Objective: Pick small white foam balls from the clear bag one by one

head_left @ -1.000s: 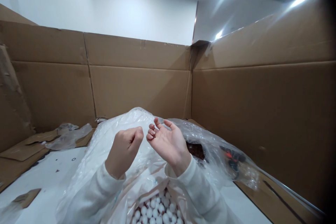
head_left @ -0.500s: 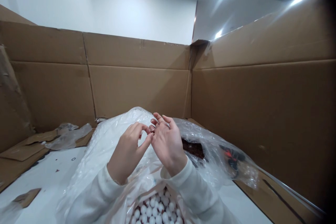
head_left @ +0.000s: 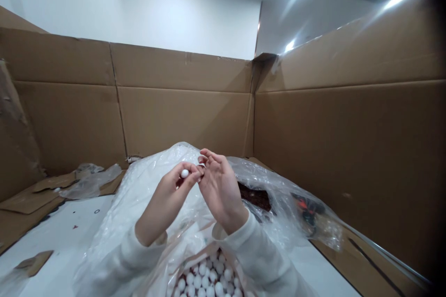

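My left hand [head_left: 162,204] is closed, thumb and index finger pinched together, with a small white ball [head_left: 185,173] showing within the curl of the fingers. Its fingertips meet the fingers of my right hand [head_left: 221,190], which is turned palm up, fingers apart and slightly bent. Whether anything tiny lies between the touching fingertips is too small to tell. Beneath my wrists, a clear plastic bag [head_left: 163,260] gapes, showing many white balls [head_left: 205,278] with reddish-brown bits among them.
Behind my hands lies a large white plastic-wrapped bundle [head_left: 135,190]. To the right, clear plastic [head_left: 282,199] covers a dark brown piece [head_left: 256,196] and a red-and-black item [head_left: 308,209]. Cardboard walls [head_left: 188,116] rise behind and at the right. Cardboard scraps [head_left: 40,262] lie left on the white surface.
My left hand has turned slightly, and the white ball now shows clearly in its fingers. My right fingers have shifted a little left and bent inward.
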The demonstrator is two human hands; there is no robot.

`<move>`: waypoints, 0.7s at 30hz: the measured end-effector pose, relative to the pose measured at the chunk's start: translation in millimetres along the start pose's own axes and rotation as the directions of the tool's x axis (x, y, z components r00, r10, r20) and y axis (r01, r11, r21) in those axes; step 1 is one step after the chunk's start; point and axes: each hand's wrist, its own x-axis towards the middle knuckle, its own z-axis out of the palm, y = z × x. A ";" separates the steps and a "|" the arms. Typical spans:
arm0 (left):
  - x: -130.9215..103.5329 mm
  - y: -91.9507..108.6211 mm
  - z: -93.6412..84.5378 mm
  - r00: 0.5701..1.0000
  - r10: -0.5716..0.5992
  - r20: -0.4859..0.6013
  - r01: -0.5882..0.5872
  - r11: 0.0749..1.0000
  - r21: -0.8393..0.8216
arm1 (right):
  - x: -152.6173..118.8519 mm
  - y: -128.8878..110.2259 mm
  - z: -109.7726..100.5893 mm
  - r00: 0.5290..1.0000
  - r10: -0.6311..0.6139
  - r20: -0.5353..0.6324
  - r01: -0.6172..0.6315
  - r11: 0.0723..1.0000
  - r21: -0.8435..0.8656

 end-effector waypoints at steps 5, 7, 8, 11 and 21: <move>-0.2 5.9 -19.0 0.967 -0.182 0.180 0.250 0.825 -0.508 | 1.2 -7.3 -0.6 0.927 -0.117 0.357 0.267 0.873 -0.407; -2.6 7.2 -22.2 0.950 -0.212 0.231 0.309 0.756 -0.577 | 1.1 -9.4 -0.6 0.883 -0.172 0.436 0.393 0.779 -0.489; -4.0 7.9 -22.3 0.943 -0.218 0.251 0.328 0.732 -0.597 | 1.2 -9.9 -0.8 0.867 -0.187 0.463 0.430 0.749 -0.504; -7.7 10.8 -19.1 0.932 -0.214 0.293 0.356 0.695 -0.625 | 1.9 -9.2 -2.0 0.835 -0.221 0.504 0.491 0.712 -0.501; -19.0 28.4 -13.1 0.971 -0.177 0.163 0.233 0.860 -0.455 | -7.0 -6.5 2.5 0.795 -0.360 0.488 0.590 0.642 -0.489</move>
